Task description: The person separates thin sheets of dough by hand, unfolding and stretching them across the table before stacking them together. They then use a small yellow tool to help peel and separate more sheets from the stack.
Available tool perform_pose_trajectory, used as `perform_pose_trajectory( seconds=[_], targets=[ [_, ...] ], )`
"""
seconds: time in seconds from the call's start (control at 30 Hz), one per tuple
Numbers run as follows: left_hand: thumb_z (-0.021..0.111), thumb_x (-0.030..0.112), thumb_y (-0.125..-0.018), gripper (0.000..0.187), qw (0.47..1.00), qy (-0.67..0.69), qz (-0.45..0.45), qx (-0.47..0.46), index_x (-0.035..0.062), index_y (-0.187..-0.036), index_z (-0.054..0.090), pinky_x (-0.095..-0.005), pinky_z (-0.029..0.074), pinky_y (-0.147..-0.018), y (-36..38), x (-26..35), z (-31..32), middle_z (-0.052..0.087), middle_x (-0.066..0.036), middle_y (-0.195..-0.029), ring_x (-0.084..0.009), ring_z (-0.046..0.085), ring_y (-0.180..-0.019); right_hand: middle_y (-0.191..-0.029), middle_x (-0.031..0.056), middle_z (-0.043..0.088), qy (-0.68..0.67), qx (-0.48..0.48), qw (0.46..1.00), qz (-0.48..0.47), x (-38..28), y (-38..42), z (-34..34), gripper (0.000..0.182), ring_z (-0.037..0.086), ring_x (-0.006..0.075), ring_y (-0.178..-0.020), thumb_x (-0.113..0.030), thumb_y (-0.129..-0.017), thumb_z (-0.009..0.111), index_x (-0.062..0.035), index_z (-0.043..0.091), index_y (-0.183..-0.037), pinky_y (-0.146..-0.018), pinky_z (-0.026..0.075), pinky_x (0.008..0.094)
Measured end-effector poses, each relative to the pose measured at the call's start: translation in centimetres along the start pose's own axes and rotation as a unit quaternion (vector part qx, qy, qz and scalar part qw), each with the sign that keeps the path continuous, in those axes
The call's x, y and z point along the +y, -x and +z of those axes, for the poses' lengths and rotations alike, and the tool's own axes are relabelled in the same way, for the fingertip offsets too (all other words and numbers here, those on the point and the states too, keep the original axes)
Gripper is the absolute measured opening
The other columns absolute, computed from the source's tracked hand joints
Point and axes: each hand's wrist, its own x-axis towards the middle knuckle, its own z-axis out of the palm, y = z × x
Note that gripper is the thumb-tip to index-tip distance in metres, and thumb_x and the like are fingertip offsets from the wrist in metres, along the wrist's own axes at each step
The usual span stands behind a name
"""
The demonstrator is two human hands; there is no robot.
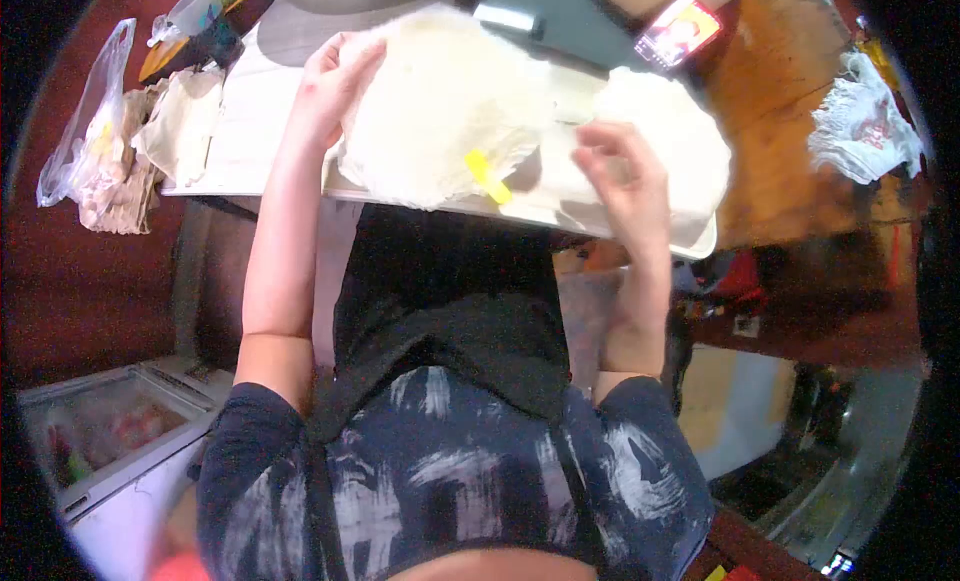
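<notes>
A thin, pale, roughly round sheet [440,101] with ragged edges, like a rice paper or pastry wrapper, spreads over the white tray [575,214]. My left hand [345,76] pinches its upper left edge between thumb and fingers. A short bright yellow strip [488,176] overlaps the sheet's lower right edge. To the right of the strip, my right hand [622,171] hovers over the tray, its fingers half bent, apart and slightly blurred, with nothing visible in them. Beyond this hand lies a second pale sheet or stack of sheets [675,131] at the tray's right end.
A phone with a lit screen [680,31] stands behind the tray. On the wooden table [780,101] to the right is a crumpled white plastic bag [865,126]. Brown paper [125,196] and a clear plastic bag [95,131] lie at the left. A glass-topped freezer [110,426] is lower left.
</notes>
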Motion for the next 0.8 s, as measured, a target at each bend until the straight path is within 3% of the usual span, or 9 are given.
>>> perform_pose_trajectory(
  seconds=[0.03, 0.1, 0.17, 0.27, 0.3, 0.37, 0.4, 0.47, 0.8],
  targets=[
    [0.068, 0.023, -0.086, 0.031, 0.975, -0.214, 0.036, 0.045, 0.0003, -0.106, 0.058, -0.0282, 0.051, -0.074, 0.0, -1.2, -0.9, 0.068, -0.011, -0.093, -0.0163, 0.064, -0.084, -0.106, 0.0104, 0.065, -0.03, -0.043, 0.998, 0.03, 0.0, 0.4, 0.8, 0.027, 0.061, 0.0242, -0.102, -0.018, -0.079, 0.075, -0.0044, 0.066, -0.101, -0.086, 0.047, 0.0349],
    [0.069, 0.024, -0.085, 0.035, 0.886, -0.434, 0.134, 0.094, 0.0007, -0.108, 0.058, -0.0294, 0.05, -0.073, 0.3, -3.2, -2.3, 0.067, -0.015, -0.094, -0.0197, 0.064, -0.086, -0.107, 0.0107, 0.063, -0.012, -0.078, 0.997, -0.024, 0.1, 1.3, 2.5, 0.03, 0.06, 0.0263, -0.102, -0.018, -0.077, 0.075, -0.0052, 0.065, -0.103, -0.086, 0.047, 0.0365],
    [0.067, 0.02, -0.085, 0.031, 0.876, -0.442, 0.168, 0.092, 0.0022, -0.109, 0.058, -0.0315, 0.051, -0.076, 1.6, -3.7, -2.5, 0.066, -0.019, -0.099, -0.0222, 0.065, -0.09, -0.107, 0.011, 0.062, 0.007, -0.11, 0.991, -0.077, 0.2, 1.6, 4.0, 0.034, 0.059, 0.0285, -0.103, -0.018, -0.076, 0.076, -0.006, 0.064, -0.105, -0.086, 0.046, 0.0381],
    [0.065, 0.013, -0.087, 0.027, 0.942, -0.305, 0.138, -0.006, 0.0044, -0.111, 0.058, -0.0329, 0.05, -0.09, 4.6, -3.3, -0.2, 0.056, -0.021, -0.124, -0.0253, 0.06, -0.11, -0.103, 0.0125, 0.062, 0.064, -0.128, 0.978, -0.151, 0.2, 2.0, 5.4, 0.036, 0.059, 0.0333, -0.095, -0.012, -0.072, 0.077, -0.0076, 0.064, -0.106, -0.086, 0.046, 0.0406],
    [0.068, 0.017, -0.086, 0.029, 0.942, -0.298, 0.141, -0.058, 0.006, -0.111, 0.059, -0.0369, 0.047, -0.097, 5.4, -3.3, 0.5, 0.05, -0.021, -0.132, -0.0303, 0.055, -0.119, -0.103, 0.0125, 0.062, 0.064, -0.131, 0.978, -0.15, 0.4, 2.0, 5.8, 0.036, 0.059, 0.0333, -0.095, -0.012, -0.072, 0.077, -0.0076, 0.064, -0.106, -0.086, 0.046, 0.0406],
    [0.071, 0.023, -0.085, 0.04, 0.927, -0.328, 0.119, -0.135, 0.0046, -0.118, 0.057, -0.0417, 0.032, -0.109, 6.9, -4.1, 1.6, 0.047, -0.016, -0.14, -0.0295, 0.045, -0.13, -0.101, 0.0115, 0.062, 0.078, -0.134, 0.975, -0.156, 0.6, 2.0, 6.4, 0.029, 0.059, 0.0321, -0.094, -0.009, -0.073, 0.075, -0.0069, 0.064, -0.099, -0.083, 0.046, 0.0405],
    [0.071, 0.023, -0.085, 0.04, 0.928, -0.328, 0.117, -0.134, 0.0046, -0.118, 0.057, -0.0417, 0.032, -0.109, 7.5, -3.9, 2.1, 0.047, -0.016, -0.14, -0.0295, 0.045, -0.13, -0.101, 0.0115, 0.062, 0.078, -0.137, 0.975, -0.155, 0.8, 2.1, 6.7, 0.029, 0.059, 0.0321, -0.094, -0.009, -0.073, 0.075, -0.0069, 0.064, -0.099, -0.083, 0.046, 0.0405],
    [0.074, 0.025, -0.08, 0.054, 0.86, -0.436, 0.185, -0.19, 0.0036, -0.125, 0.053, -0.0429, 0.031, -0.111, 8.3, -3.1, 2.7, 0.043, -0.018, -0.142, -0.0327, 0.039, -0.134, -0.095, 0.011, 0.062, 0.083, -0.127, 0.976, -0.157, 1.0, 2.2, 7.1, 0.021, 0.059, 0.0317, -0.09, -0.006, -0.073, 0.073, -0.0064, 0.064, -0.092, -0.079, 0.046, 0.0398],
    [0.076, 0.029, -0.076, 0.069, 0.856, -0.447, 0.183, -0.183, 0.0059, -0.134, 0.047, -0.0451, 0.027, -0.113, 8.1, -4.9, 2.5, 0.045, -0.019, -0.141, -0.0343, 0.035, -0.137, -0.087, 0.0113, 0.058, 0.051, -0.075, 0.993, -0.079, 1.1, 2.6, 8.3, 0.011, 0.057, 0.0312, -0.086, -0.007, -0.077, 0.068, -0.0046, 0.06, -0.083, -0.076, 0.044, 0.0413]
  ],
)
